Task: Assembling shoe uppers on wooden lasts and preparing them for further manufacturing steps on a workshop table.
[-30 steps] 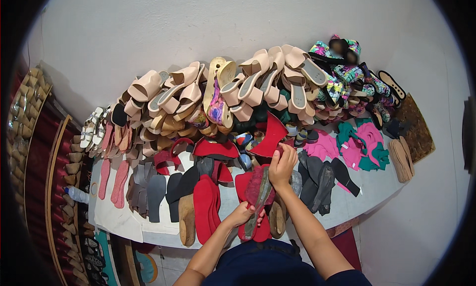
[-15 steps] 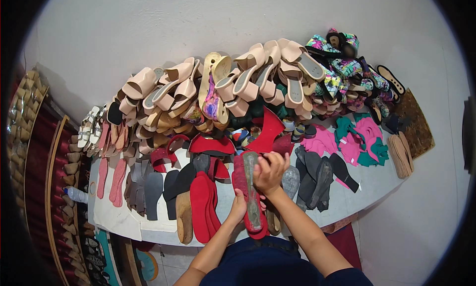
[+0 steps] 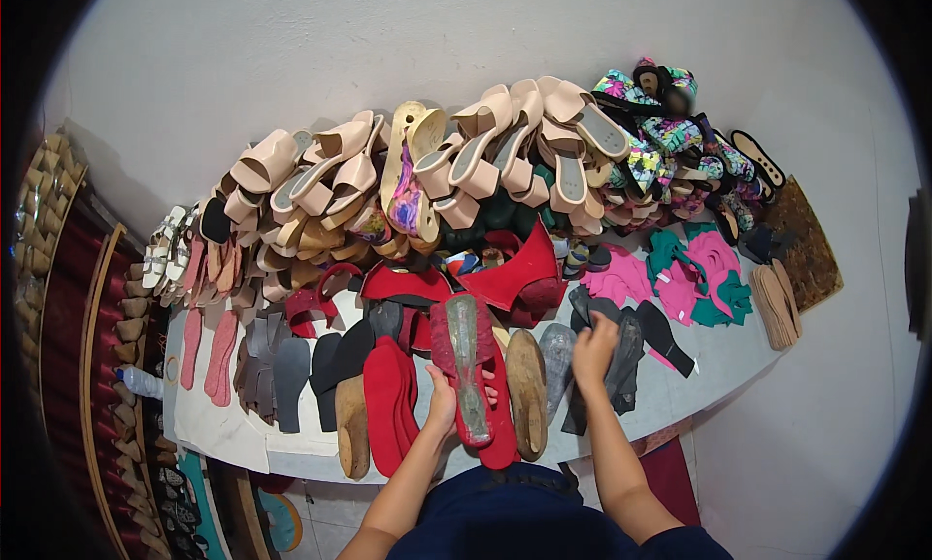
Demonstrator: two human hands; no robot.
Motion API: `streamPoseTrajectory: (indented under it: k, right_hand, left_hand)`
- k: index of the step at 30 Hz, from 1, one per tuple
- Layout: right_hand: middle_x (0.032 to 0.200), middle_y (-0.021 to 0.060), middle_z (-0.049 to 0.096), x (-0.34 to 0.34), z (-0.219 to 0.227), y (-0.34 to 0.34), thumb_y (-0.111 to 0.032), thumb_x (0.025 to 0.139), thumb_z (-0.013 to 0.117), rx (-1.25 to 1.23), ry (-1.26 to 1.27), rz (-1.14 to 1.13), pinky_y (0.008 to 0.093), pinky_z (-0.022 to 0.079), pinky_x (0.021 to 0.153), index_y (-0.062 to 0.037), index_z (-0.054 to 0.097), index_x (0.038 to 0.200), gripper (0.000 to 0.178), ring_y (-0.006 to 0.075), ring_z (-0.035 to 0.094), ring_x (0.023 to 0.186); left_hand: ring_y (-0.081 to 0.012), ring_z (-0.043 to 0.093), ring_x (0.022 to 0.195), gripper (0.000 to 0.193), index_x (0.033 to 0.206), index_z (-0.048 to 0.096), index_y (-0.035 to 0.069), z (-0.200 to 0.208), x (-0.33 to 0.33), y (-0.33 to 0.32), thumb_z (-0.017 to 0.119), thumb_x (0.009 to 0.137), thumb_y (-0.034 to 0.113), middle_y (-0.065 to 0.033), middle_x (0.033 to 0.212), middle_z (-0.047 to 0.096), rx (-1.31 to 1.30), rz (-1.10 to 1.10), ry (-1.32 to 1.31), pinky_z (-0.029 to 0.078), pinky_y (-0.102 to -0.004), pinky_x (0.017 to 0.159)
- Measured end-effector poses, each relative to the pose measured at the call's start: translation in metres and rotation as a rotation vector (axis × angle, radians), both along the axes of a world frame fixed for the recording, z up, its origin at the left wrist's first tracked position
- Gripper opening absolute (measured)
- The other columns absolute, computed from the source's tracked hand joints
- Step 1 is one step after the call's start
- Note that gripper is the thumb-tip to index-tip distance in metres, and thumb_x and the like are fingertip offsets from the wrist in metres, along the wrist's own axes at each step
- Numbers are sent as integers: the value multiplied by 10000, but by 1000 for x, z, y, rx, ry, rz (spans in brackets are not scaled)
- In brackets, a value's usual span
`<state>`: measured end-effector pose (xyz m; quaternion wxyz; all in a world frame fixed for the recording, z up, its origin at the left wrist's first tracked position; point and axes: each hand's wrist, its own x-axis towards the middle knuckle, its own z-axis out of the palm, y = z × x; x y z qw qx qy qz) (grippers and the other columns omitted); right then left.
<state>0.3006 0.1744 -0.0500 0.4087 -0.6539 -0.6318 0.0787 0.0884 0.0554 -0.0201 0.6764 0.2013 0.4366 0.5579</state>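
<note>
Low in front of me, my left hand [image 3: 447, 400] is closed around a red sandal [image 3: 449, 329], its underside facing up. Along that underside runs a shiny greyish strip [image 3: 470, 385]. To the right, my right hand [image 3: 594, 351] is over the dark soles, fingers bent and pinching a dark grey sole [image 3: 582, 303]; the hand covers part of the sole. Between the hands are a brown wooden shoe last [image 3: 528, 395] and a shiny grey sole [image 3: 556, 354]. More dark soles [image 3: 624, 366] lie just right of my right hand.
Red insoles [image 3: 389, 414] and another last [image 3: 351, 429] lie left of the sandal on the white table [image 3: 670, 410]. Beige heeled sandals [image 3: 485, 148] are heaped along the wall. Pink and green fabric pieces [image 3: 714, 269] lie at right, near tan soles [image 3: 777, 303].
My right hand has let go of the red sandal and moved right onto the dark soles. My left hand keeps the sandal, now slightly further left.
</note>
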Motion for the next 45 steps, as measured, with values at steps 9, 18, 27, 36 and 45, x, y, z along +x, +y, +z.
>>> streamPoseTrajectory:
  k: [9, 18, 27, 36, 45]
  right_hand:
    - [1031, 234, 415, 70, -29, -28, -329, 564, 740, -478, -164, -460, 415, 336, 866, 17, 312, 1222, 858, 353, 416, 990]
    - [924, 139, 568, 84, -15, -40, -169, 840, 484, -398, 846, 19, 272, 441, 712, 36, 505, 1074, 312, 194, 558, 802]
    - [901, 52, 584, 49, 4, -46, -207, 904, 384, -623, 1148, 409, 200, 419, 677, -4, 488, 1065, 280, 95, 548, 779]
    - [789, 95, 592, 74, -47, -20, -96, 823, 508, -354, 472, -40, 244, 419, 708, 47, 459, 1067, 288, 149, 556, 748]
    - [986, 125, 518, 47, -9, -20, -61, 715, 532, -195, -110, 232, 399, 371, 831, -49, 527, 1040, 326, 305, 464, 962]
  left_hand:
    - [-246, 587, 661, 950, 998, 491, -24, 6, 1, -6, 44, 692, 756, -147, 789, 575, -54, 52, -104, 495, -365, 643]
    - [-240, 578, 624, 977, 902, 519, -12, 20, 4, -3, 62, 636, 809, -142, 673, 572, -39, 100, -210, 492, -364, 633]
    - [-251, 572, 719, 936, 993, 467, -8, 15, 2, -5, 58, 676, 771, -121, 870, 548, 23, 36, -246, 476, -386, 666]
    - [-226, 571, 746, 916, 1018, 471, -6, 7, 17, 11, 65, 701, 751, -112, 895, 539, 40, -16, -285, 476, -376, 726]
    - [-217, 558, 754, 917, 1050, 467, 4, 2, 28, 13, 81, 695, 757, -102, 914, 537, 4, -5, -266, 482, -379, 709]
